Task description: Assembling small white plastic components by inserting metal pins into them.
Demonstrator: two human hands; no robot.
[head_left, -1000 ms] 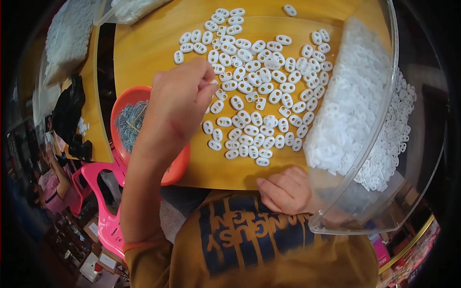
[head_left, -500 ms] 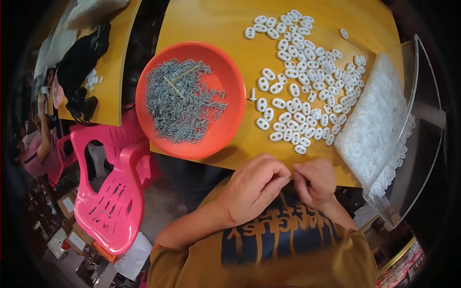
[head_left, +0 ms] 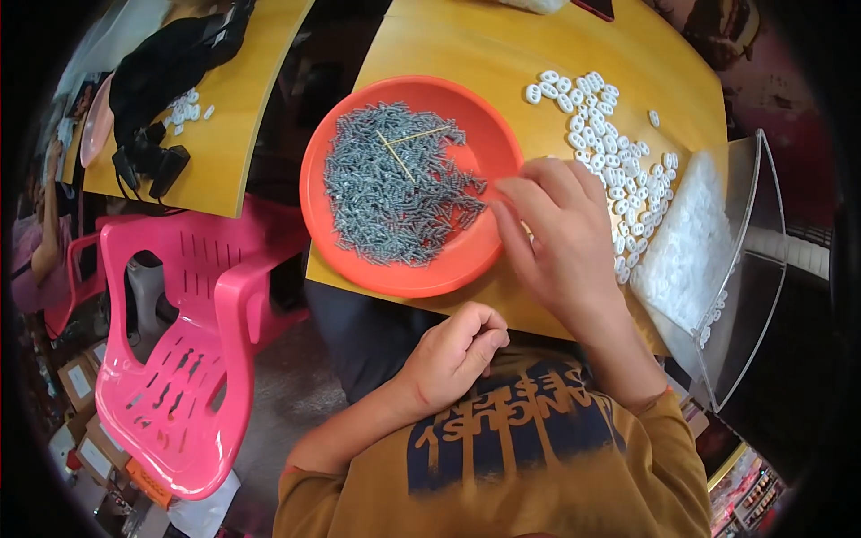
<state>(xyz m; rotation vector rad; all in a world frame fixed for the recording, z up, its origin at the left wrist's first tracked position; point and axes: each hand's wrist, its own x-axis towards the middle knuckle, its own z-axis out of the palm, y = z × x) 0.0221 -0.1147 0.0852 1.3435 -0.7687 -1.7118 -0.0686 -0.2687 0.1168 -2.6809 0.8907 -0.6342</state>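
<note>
At frame centre, the right hand (head_left: 560, 229) reached open-fingered toward the screws (head_left: 395, 184) in the orange bowl (head_left: 359, 260), while the left hand (head_left: 457, 350) waited clenched below.

bare tabletop (head_left: 466, 45) above orange bowl (head_left: 359, 260), white pieces (head_left: 619, 170) crowding right
</note>
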